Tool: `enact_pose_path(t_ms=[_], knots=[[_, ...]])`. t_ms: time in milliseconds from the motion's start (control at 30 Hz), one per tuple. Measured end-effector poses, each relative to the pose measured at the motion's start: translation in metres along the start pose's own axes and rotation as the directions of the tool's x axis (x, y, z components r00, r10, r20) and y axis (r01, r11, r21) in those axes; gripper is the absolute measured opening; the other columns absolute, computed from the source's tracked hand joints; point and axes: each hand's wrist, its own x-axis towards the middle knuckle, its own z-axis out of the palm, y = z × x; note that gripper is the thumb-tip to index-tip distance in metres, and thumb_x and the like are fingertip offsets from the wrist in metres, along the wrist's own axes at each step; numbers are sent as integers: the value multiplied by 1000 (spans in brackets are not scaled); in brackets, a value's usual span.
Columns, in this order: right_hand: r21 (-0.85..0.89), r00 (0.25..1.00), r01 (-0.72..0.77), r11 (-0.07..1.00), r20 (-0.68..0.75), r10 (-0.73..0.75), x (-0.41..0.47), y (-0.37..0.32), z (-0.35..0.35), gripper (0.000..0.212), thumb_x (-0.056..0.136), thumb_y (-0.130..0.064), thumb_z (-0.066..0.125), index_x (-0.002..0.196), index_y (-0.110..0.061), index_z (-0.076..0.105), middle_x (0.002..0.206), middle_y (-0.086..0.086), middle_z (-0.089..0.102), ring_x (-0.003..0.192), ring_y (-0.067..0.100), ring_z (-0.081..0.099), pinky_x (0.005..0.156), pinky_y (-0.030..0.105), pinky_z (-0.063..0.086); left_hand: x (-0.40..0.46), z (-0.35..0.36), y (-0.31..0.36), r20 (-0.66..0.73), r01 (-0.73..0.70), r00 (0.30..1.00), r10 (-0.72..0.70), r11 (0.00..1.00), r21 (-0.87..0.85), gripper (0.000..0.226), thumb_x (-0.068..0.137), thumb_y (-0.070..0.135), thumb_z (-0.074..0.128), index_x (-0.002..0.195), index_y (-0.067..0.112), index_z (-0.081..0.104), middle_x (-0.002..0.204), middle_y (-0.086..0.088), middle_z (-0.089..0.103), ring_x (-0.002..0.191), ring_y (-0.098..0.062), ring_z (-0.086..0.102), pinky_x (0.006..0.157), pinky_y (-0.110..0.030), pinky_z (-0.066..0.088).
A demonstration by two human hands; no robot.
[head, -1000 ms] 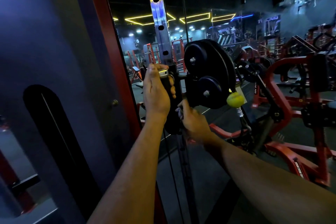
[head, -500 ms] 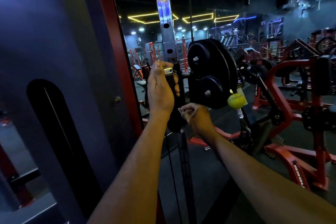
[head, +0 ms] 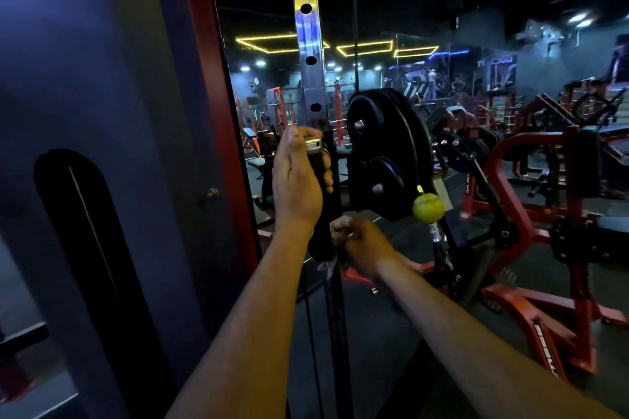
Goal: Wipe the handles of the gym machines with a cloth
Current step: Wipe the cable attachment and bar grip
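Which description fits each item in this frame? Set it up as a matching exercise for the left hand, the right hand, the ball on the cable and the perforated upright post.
Column one:
1. left hand
2. right hand
3. ball
4. upright post

Column two:
A. yellow-green, hanging beside the black pulley housing
B. wrapped around the upright black handle near its metal cap
C. silver, with a row of round holes
D. curled, low by the handle's bottom end, blurred

Pairs: 1-B, 2-D, 3-A, 4-C
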Motion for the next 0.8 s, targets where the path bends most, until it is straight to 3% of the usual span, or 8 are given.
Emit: enact_pose_path(t_ms=[100, 167, 200, 300, 467, 533, 667, 800], knots=[[-16, 998, 24, 1000, -63, -25, -21, 2, 0, 22, 98, 14, 45, 97, 5, 65, 76, 2, 61, 62, 3, 60, 62, 10, 48, -2, -2, 6, 23, -35, 999, 37, 996, -85, 42, 109, 47, 28, 103, 20, 59, 70, -1, 58, 57, -17, 52, 51, -32, 42], [111, 992, 84, 990, -105, -72, -23, 3, 2, 22, 98, 7, 52, 94, -5, 69, 87, 4, 63, 67, 11, 64, 64, 22, 56, -3, -1, 9, 20, -29, 999, 31, 996, -90, 41, 111, 44, 27, 103, 19, 59, 69, 0, 57, 57, -17, 51, 51, -31, 42], [70, 981, 134, 989, -152, -122, -20, 3, 3, 25, 97, 4, 54, 89, -14, 69, 92, 3, 62, 72, 14, 66, 68, 28, 57, -3, 0, 8, 32, -27, 999, 30, 995, -94, 41, 111, 43, 27, 103, 18, 59, 68, 1, 57, 57, -16, 51, 50, -31, 42], [-196, 959, 189, 962, -176, -224, -1, 5, 7, 22, 95, -2, 56, 96, -19, 69, 102, -6, 56, 92, 14, 59, 81, 20, 45, -4, -1, 11, 44, -30, 998, 34, 996, -81, 43, 110, 44, 27, 106, 15, 59, 67, 2, 57, 55, -15, 50, 50, -31, 42], [-420, 975, 204, 884, 11, -220, 33, 5, -3, 25, 102, -10, 48, 120, -11, 65, 101, 1, 52, 99, 20, 50, 82, 21, 40, -4, -2, 11, 47, -8, 999, 11, 997, -70, 43, 112, 41, 25, 108, 12, 58, 69, 0, 56, 56, -14, 51, 51, -30, 43], [-491, 963, 256, 833, 56, -263, 33, 5, 1, 22, 101, -16, 45, 110, -30, 60, 98, -1, 52, 91, 26, 59, 80, 41, 52, -6, -2, 13, 47, 0, 999, 4, 997, -73, 41, 112, 40, 26, 107, 13, 57, 70, -1, 57, 56, -14, 52, 50, -29, 43], [-393, 969, 221, 892, -17, -248, 25, 10, -3, 22, 102, -22, 48, 86, -37, 51, 68, -15, 54, 65, 7, 52, 61, 29, 42, -7, -2, 15, 48, -6, 999, 9, 998, -62, 44, 111, 43, 26, 108, 12, 57, 71, -3, 57, 57, -16, 52, 52, -32, 44], [-145, 966, 255, 956, 73, -247, 7, 0, -13, 33, 100, -16, 52, 78, -41, 54, 60, -16, 56, 53, 0, 49, 56, 24, 40, -7, -1, 14, 50, -16, 999, 20, 997, -73, 46, 109, 46, 27, 108, 13, 58, 68, 0, 57, 56, -15, 51, 51, -32, 42]])
